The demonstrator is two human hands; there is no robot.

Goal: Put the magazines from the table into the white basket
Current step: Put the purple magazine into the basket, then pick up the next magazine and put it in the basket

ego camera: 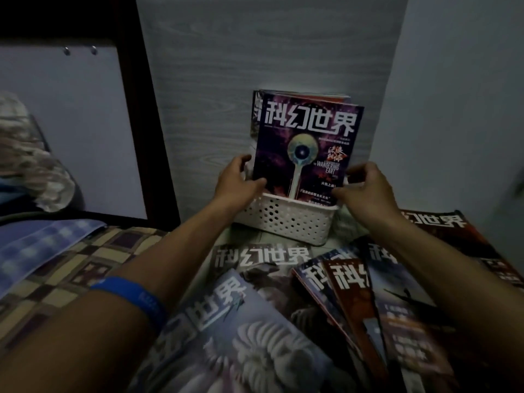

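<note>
A white perforated basket stands at the back of the table against a grey wood-grain panel. A purple magazine stands upright in it, in front of a few other upright magazines. My left hand grips the purple magazine's lower left edge, thumb on the cover. My right hand holds its lower right edge. Several more magazines lie flat on the table in front: a grey one, a pale blue one, an orange one, a red one.
A bed with a checked cover lies to the left, with a blue plaid cloth on it. A dark post rises at the bed's end. A pale wall closes the right side. A blue wristband is on my left forearm.
</note>
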